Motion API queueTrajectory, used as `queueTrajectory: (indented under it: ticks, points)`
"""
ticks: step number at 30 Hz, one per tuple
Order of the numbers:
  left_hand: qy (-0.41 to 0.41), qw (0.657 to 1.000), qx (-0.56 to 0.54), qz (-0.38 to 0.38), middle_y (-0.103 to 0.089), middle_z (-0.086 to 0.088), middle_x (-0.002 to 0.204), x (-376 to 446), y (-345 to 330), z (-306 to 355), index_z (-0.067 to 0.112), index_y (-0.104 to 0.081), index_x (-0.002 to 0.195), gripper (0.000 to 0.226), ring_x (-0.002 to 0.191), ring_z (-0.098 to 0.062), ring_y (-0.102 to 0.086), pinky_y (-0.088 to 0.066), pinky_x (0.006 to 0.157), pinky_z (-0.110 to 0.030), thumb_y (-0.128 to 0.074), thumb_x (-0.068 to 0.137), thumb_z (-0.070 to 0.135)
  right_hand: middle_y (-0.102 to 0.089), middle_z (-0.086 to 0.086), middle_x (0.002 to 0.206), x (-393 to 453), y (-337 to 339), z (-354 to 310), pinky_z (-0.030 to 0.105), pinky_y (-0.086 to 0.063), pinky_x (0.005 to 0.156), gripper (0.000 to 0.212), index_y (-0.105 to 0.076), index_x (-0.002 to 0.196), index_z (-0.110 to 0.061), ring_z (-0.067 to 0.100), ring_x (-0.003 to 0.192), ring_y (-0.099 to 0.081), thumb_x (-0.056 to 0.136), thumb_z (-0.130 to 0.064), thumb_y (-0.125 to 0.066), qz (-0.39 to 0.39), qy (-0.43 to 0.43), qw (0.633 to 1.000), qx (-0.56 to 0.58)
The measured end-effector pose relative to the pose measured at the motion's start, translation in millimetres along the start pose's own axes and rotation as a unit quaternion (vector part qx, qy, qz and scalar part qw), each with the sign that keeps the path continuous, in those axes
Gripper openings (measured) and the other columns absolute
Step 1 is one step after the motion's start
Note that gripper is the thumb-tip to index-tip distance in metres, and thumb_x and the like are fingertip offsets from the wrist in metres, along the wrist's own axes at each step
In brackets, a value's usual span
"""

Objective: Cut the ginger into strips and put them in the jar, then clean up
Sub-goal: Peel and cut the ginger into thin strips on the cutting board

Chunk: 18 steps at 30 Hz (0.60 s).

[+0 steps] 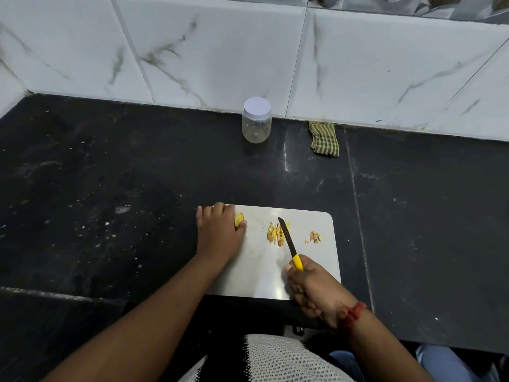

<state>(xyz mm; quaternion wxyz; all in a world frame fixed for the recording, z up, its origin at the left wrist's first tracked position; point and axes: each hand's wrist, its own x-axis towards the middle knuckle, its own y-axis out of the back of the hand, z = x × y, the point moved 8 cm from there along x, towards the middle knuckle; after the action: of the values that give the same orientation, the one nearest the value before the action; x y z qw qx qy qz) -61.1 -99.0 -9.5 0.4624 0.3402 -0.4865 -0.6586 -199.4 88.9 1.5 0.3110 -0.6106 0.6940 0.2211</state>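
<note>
Ginger, a yellow peeled chunk [239, 219], sits under the left hand's [220, 232] fingers; right hand [311, 288] grips the yellow-handled knife [289, 242]. Slicing is midway; next, another cut.

We see a black stone counter [110, 175] flecked with white, our marble-tiled wall [220, 51] behind, a folded checked cloth [324, 139] at its foot

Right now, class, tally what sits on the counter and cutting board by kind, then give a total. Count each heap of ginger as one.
Jars: 1
Cloths: 1
Cutting boards: 1
Knives: 1
Ginger heaps: 3 (piece, strips, scraps)
Total: 7
</note>
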Motion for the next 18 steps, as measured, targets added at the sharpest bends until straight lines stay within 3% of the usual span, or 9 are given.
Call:
queueTrajectory:
  ticks: [5,14,18]
  points:
    - [0.022,1.000,-0.015,-0.004,-0.067,0.000,0.111,6.6,2.1,2.6,0.020,-0.067,0.109,0.020,0.112,-0.025,-0.058,-0.023,0.121,-0.051,-0.061,0.095,0.034,-0.039,-0.002,0.060,-0.2,-2.9,-2.2,0.015,-0.018,0.038,0.018,-0.038,0.090,-0.017,0.009,0.040,-0.026,0.102,-0.029,-0.045,0.001,0.003,1.000,-0.005]
    - [0.030,0.997,-0.061,0.030,-0.067,0.002,0.093,4.1,8.8,5.2,0.021,-0.064,0.108,0.012,0.102,-0.021,-0.061,-0.022,0.120,-0.047,-0.063,0.097,0.026,-0.040,-0.004,0.056,-5.1,-3.4,1.3,0.015,-0.020,0.037,0.020,-0.039,0.089,-0.017,0.009,0.038,-0.026,0.102,-0.031,-0.046,0.001,0.001,1.000,-0.015]
    - [0.022,0.992,-0.096,0.079,-0.066,0.003,0.088,-0.5,20.1,7.6,0.020,-0.063,0.112,0.016,0.094,-0.018,-0.061,-0.025,0.119,-0.046,-0.065,0.096,0.025,-0.040,-0.004,0.058,-5.7,-2.7,3.4,0.016,-0.020,0.037,0.020,-0.040,0.089,-0.018,0.009,0.040,-0.026,0.102,-0.031,-0.047,0.001,0.002,1.000,-0.013]
